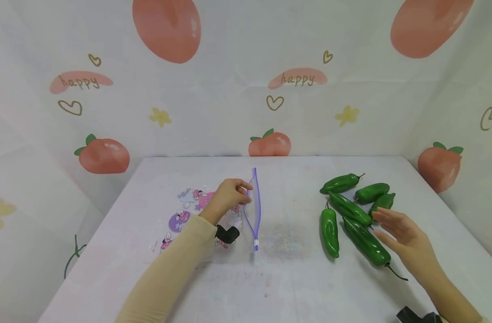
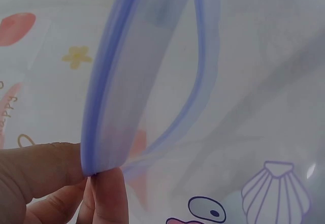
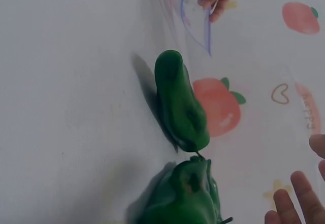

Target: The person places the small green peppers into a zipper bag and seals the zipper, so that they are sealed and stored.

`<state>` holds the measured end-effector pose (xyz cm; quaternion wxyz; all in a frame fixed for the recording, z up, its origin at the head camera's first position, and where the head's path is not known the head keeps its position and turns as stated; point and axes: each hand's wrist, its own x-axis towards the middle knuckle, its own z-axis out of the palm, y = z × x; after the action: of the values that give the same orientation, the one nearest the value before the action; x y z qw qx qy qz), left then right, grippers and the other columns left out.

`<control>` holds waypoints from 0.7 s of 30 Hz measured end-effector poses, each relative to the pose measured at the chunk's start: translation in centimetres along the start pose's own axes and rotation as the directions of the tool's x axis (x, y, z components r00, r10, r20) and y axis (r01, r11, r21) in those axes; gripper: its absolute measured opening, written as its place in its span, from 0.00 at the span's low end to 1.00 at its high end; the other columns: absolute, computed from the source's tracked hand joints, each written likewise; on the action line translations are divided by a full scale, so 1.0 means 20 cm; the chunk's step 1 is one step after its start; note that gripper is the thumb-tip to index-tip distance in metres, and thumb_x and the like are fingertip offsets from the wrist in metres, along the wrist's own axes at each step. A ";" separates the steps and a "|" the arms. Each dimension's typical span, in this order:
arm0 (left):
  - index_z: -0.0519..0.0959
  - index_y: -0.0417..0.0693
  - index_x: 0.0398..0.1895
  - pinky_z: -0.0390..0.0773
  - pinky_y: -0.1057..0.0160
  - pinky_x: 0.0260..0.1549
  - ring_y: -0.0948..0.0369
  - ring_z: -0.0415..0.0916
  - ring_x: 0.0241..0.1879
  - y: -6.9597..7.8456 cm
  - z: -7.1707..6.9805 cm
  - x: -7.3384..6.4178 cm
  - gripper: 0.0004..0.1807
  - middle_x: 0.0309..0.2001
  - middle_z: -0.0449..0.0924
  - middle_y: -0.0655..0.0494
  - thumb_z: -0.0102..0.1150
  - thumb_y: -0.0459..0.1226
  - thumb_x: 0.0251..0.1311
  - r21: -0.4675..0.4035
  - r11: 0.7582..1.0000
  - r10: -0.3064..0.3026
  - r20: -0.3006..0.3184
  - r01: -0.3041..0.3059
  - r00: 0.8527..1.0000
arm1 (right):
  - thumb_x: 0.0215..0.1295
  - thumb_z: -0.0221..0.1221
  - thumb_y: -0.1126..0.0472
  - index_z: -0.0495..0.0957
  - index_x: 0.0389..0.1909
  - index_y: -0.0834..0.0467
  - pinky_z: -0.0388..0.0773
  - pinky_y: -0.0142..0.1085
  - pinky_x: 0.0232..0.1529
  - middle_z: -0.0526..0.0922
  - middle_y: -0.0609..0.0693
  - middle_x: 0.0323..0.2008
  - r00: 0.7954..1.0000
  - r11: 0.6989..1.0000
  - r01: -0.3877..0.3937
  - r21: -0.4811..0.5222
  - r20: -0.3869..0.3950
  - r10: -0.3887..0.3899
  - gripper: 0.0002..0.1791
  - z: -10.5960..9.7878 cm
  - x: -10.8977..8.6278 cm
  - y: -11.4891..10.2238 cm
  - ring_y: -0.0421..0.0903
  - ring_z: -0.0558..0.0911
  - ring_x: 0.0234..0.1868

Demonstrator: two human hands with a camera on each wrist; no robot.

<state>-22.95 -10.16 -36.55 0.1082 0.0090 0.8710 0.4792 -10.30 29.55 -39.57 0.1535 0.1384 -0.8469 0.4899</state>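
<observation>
My left hand [image 1: 229,197] pinches the purple-edged mouth of a clear zip bag [image 1: 257,211] between thumb and fingers. In the left wrist view the two purple zip strips [image 2: 114,61] stand apart, so the bag's mouth gapes. Pink and purple cartoon prints cover the bag, which lies toward the left of the table. On the right, my right hand [image 1: 409,244] hovers beside a group of green peppers [image 1: 349,208], fingers extended and nothing held. Its fingertips overlap the nearest peppers in the head view. One pepper [image 3: 180,102] fills the middle of the right wrist view.
A white table [image 1: 286,287] carries everything. Behind it hangs a pale backdrop [image 1: 230,112] printed with peaches, hearts and yellow flowers. One pepper [image 1: 330,233] lies a little left of the others, nearest the bag. A thin green cord [image 1: 74,255] shows at the far left.
</observation>
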 end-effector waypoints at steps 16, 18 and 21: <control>0.81 0.41 0.49 0.82 0.60 0.41 0.59 0.76 0.29 0.00 0.00 -0.01 0.19 0.32 0.75 0.52 0.68 0.30 0.52 -0.007 1.000 -0.016 0.001 0.016 1.000 | 0.62 0.61 0.70 0.66 0.62 0.66 0.66 0.11 0.46 0.68 0.19 0.53 0.991 0.992 -0.102 -0.073 0.075 0.107 0.27 -0.02 -0.02 0.10 0.14 0.67 0.52; 0.81 0.41 0.49 0.82 0.61 0.40 0.59 0.76 0.29 0.01 0.00 -0.01 0.19 0.32 0.76 0.52 0.68 0.30 0.52 -0.009 1.000 -0.014 0.004 0.014 1.000 | 0.62 0.62 0.68 0.65 0.62 0.68 0.66 0.10 0.45 0.67 0.18 0.51 0.987 0.987 -0.126 -0.097 0.083 0.134 0.28 -0.02 -0.02 0.11 0.13 0.67 0.51; 0.81 0.42 0.50 0.82 0.63 0.37 0.59 0.76 0.29 0.01 0.00 -0.01 0.19 0.32 0.76 0.52 0.68 0.30 0.53 -0.003 1.000 -0.011 0.007 0.011 1.000 | 0.61 0.64 0.66 0.65 0.62 0.68 0.66 0.10 0.44 0.66 0.17 0.49 0.979 0.977 -0.168 -0.132 0.097 0.181 0.30 -0.02 -0.03 0.12 0.11 0.65 0.49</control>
<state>-22.80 -10.10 -36.34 0.1139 0.0059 0.8699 0.4798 -10.56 31.05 -41.49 0.0721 0.0800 -0.8915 0.4401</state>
